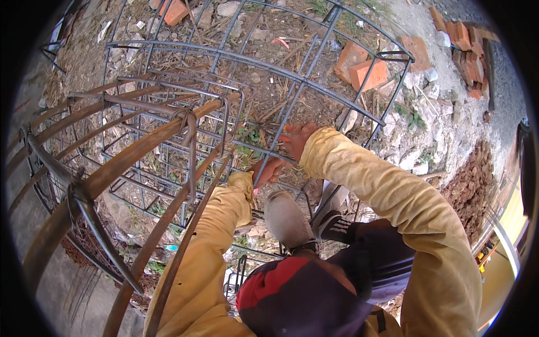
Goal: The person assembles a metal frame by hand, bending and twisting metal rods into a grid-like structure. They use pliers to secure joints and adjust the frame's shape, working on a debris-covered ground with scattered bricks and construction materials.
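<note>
Grey steel bars tied into a cage (224, 53) lie over the rubble in front of me. Deep inside the bars, my left hand (270, 170) is closed, its fingers curled beside a bar that crosses in front of it. Just beyond it, my right hand (299, 140) is bent down against a crossing of bars, fingers closed. A small orange-red spot shows at its fingertips; I cannot make out what it belongs to. Bars and my own fingers hide what either hand grips. Both forearms wear loose tan sleeves (376, 174).
Rusty thick bars (135, 143) with bent stirrups rise close on the left. My shoe (286, 219) stands among the bars. Orange bricks (368, 73) lie beyond my right arm, more bricks (469, 59) at the far right. A reddish soil heap (474, 185) sits on the right.
</note>
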### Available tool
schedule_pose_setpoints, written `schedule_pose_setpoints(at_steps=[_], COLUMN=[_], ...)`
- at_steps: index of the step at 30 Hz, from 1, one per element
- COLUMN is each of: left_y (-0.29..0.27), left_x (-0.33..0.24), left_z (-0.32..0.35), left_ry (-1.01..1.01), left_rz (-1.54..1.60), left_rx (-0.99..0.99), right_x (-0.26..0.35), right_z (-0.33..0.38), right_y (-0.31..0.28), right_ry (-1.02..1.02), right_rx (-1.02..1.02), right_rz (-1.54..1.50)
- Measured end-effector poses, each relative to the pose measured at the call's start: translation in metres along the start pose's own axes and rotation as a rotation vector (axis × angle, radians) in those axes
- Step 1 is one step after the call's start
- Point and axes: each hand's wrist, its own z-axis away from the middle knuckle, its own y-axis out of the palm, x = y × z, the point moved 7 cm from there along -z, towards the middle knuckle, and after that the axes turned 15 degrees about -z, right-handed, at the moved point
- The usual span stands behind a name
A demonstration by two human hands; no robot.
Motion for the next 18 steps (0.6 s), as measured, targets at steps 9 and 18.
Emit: schedule_pose_setpoints(at_steps=[9, 18], left_y=[-0.016, -0.015], left_x=[-0.001, -0.007], left_z=[0.005, 0.006], left_ry=[0.086, 0.184], left_rz=[0.345, 0.417], left_rx=[0.053, 0.044], right_x=[-0.031, -0.03], right_z=[0.012, -0.004], right_y=[0.024, -0.001], right_ry=[0.702, 0.518], right_rx=[0.733, 0.582], right_rz=[-1.262, -1.101])
